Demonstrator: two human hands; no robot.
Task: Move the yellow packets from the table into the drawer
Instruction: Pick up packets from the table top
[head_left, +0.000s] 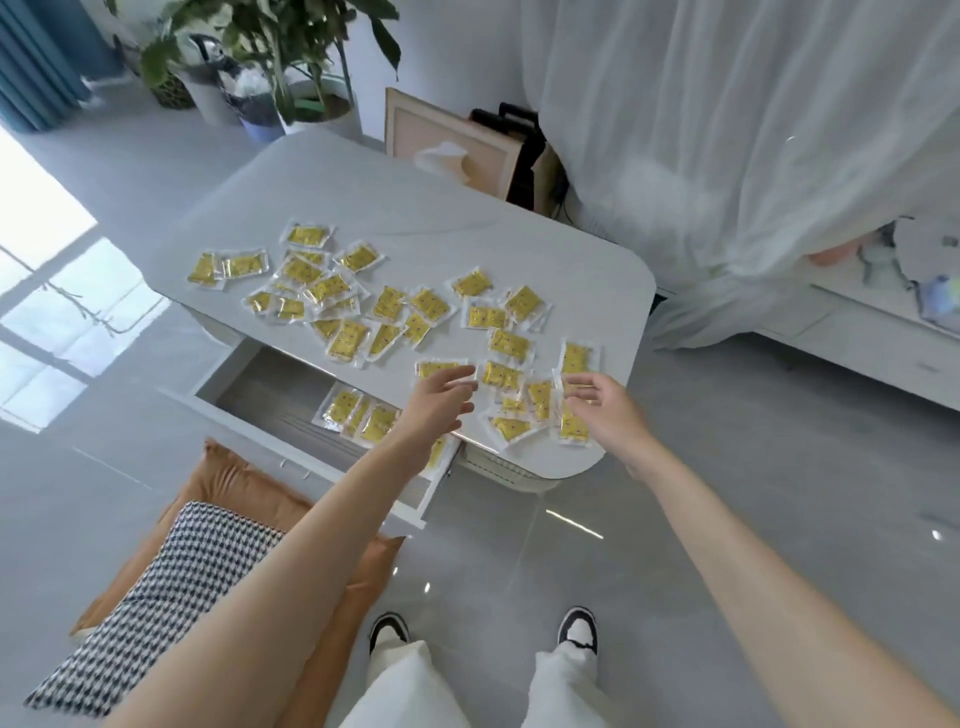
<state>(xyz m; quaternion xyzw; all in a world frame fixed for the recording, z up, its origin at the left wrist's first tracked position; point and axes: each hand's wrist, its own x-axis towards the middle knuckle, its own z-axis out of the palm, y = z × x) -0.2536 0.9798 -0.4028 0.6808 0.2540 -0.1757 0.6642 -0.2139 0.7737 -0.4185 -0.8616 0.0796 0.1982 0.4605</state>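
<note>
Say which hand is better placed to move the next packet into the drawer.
Likely left: the left hand is over a packet just beside the open drawer; the right hand is farther away.

I count one bench (415, 208) and one open drawer (270, 384). On the bench I make out roughly twenty-eight yellow packets (508, 343). Several overlap in the heap on the left, so I cannot fix the exact figure. Four more show in the drawer, one of them partly hidden. Two grips are in view, the left grip (441, 397) and the right grip (597, 402). On the floor (727, 467) I count two cushions (171, 582) and two shoes (577, 629).
</note>
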